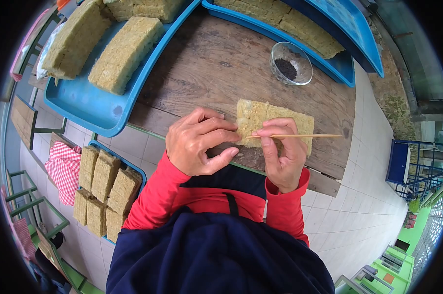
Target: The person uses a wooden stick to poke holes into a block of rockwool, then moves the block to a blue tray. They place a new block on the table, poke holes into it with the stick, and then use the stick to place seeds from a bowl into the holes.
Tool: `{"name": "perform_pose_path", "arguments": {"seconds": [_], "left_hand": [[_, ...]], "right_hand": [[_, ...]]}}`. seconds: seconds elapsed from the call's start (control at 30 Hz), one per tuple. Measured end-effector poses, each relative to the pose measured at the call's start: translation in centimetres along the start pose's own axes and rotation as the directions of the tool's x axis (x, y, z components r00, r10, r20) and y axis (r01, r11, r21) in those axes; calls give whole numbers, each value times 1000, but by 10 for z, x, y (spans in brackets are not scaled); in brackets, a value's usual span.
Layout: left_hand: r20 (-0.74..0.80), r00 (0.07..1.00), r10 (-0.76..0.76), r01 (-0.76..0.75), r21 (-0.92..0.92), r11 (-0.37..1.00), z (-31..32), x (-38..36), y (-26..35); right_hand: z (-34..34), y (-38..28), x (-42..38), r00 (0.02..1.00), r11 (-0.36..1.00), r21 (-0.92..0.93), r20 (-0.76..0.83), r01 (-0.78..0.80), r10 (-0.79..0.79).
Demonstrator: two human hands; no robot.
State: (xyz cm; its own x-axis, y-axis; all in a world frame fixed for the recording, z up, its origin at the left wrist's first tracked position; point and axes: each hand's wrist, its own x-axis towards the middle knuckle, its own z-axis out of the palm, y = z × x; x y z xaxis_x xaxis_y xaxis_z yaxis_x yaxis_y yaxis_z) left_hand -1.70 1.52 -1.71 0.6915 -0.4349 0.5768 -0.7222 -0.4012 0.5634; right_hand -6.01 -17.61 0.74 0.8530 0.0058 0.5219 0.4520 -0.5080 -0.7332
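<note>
A thin wooden stick is pinched in my right hand, its pointed end reaching to the right. Beneath it, a yellowish fibrous block lies flat on the wooden table. My left hand is at the block's left edge, fingers apart and curved, with nothing visible in it. Behind the block stands a clear glass bowl with small dark grains inside.
A blue tray with several fibrous blocks sits at the left. More blue trays are at the back right. Lower left, another blue tray holds several blocks beside a red checked cloth.
</note>
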Motion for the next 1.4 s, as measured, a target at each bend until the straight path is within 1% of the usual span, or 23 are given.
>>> {"name": "perform_pose_path", "arguments": {"seconds": [0.43,0.5,0.63,0.7,1.0,1.2,1.4], "left_hand": [[-6,1000,-1,1,-3,1000,1,0,0],[-6,1000,-1,1,-1,1000,0,0,0],[-21,1000,6,-5,11,1000,2,0,0],[-27,1000,6,-5,10,1000,3,1,0],[-33,999,5,-5,22,1000,4,0,0],[-33,999,9,-8,19,1000,3,1,0],[-59,998,35,-32,42,999,5,0,-1]], "right_hand": [[1,0,1,1000,1000,-13,6,-8,8],[0,1,2,1000,999,-38,23,19,-18],[0,1,2,1000,999,-37,25,17,-16],[1,3,2,999,998,-39,29,42,-41],[1,-1,0,999,999,-32,8,-34,35],[1,1,0,1000,999,-41,5,-4,4],[2,2,-1,1000,999,-46,-6,-9,8]]}}
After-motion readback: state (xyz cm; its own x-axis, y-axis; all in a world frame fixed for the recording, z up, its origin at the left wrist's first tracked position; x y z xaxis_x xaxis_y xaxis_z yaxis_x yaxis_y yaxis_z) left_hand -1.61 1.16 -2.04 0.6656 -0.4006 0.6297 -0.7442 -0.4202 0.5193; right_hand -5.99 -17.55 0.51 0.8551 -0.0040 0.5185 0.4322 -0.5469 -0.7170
